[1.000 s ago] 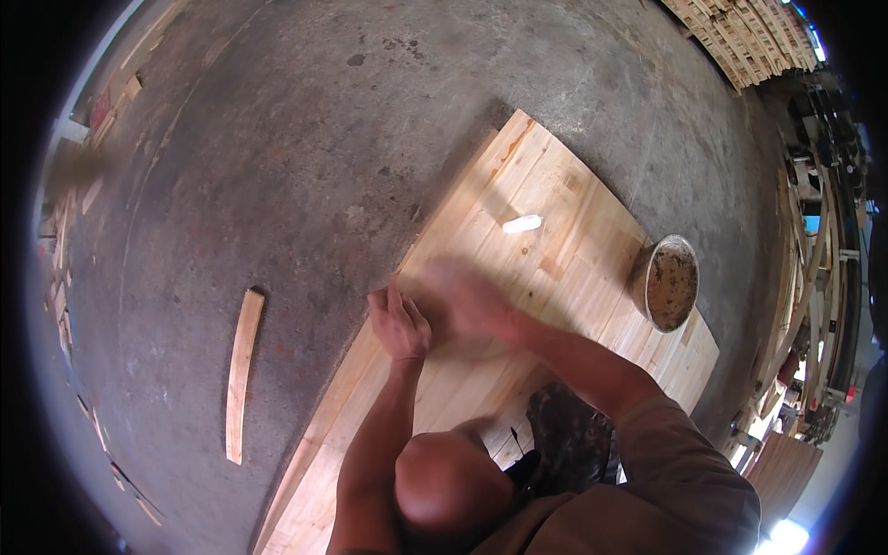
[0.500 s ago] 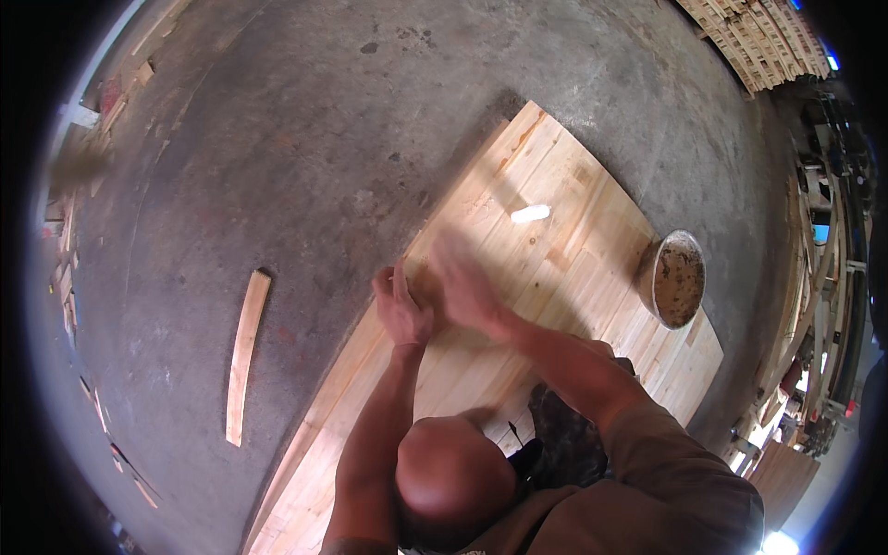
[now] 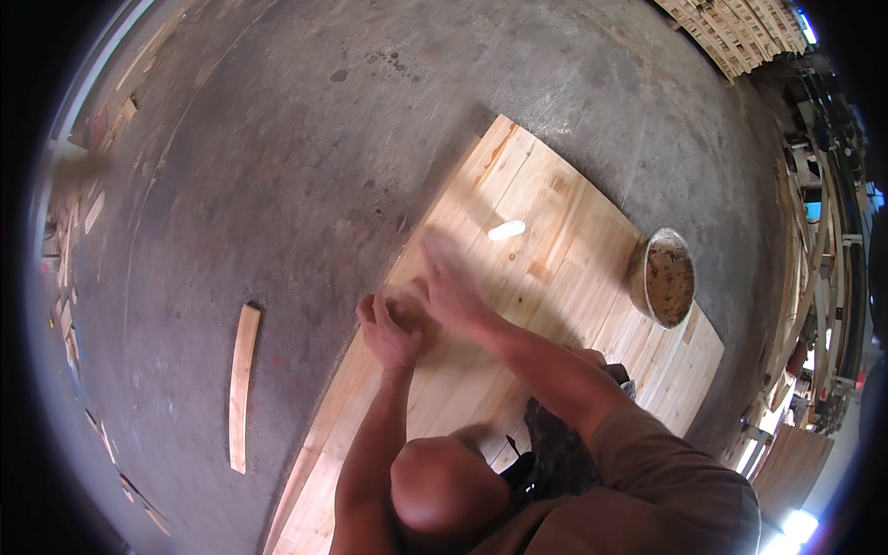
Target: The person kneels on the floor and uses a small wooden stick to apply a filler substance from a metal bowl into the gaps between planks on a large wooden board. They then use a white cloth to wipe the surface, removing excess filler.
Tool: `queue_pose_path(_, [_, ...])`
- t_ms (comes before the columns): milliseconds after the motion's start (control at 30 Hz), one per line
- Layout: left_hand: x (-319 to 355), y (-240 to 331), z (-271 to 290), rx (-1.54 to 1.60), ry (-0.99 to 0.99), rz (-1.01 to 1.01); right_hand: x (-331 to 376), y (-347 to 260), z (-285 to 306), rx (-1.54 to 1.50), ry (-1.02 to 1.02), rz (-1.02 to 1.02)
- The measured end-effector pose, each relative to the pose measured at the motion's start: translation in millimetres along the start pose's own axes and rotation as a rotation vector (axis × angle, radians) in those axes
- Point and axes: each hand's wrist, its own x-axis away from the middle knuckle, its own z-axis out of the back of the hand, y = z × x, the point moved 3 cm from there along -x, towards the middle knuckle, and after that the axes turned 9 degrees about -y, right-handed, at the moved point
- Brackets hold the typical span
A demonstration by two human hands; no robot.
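A large pale wooden panel [image 3: 541, 199], made of joined strips, lies under my hands and reaches toward the lower left. At its left edge is my left hand [image 3: 389, 335], its fingers bent and drawn together; whatever they may hold is too small or hidden. Just right of it and slightly farther away, my right hand [image 3: 451, 285] is low over the panel or touching it. Motion smears its fingers, so what they hold cannot be made out. A round metal bowl [image 3: 668, 279], stained brown inside, sits tilted in view on the panel's right side.
On the grey concrete floor [image 3: 277, 185] to the left lies a loose wooden strip [image 3: 243, 388]. Stacked timber [image 3: 735, 37] stands at the far right, with more long wood pieces [image 3: 814, 277] along the right side. A bright white patch [image 3: 507, 229] shows on the panel.
The view has shifted slightly, so the panel and bowl appear a little farther left. My right hand stays blurred beside my left hand, which keeps its place at the panel's edge.
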Motion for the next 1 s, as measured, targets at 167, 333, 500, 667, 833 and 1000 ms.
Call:
queue_pose_path(167, [1,3,0,0.022,-0.052,-0.011,0,-4,5,-0.038,0.023,-0.231])
queue_pose_path(333, [2,3,1,0.015,-0.029,0.014,-1,12,-1,-0.055,0.100,-0.417])
queue_pose_path(500, [-3,9,6,0.018,-0.012,0.027,78,-18,13,0.031,-0.019,0.053])
queue_pose_path(667, [-1,11,6,0.028,-0.028,0.058,169,42,38,-0.261,0.015,-0.023])
queue_pose_path(833, [-1,6,5,0.054,-0.026,0.029,92,164,31,-0.268,0.573,-0.407])
queue_pose_path(1000, [-1,8,7,0.061,-0.032,-0.006,50,136,39,-0.602,0.261,-0.463])
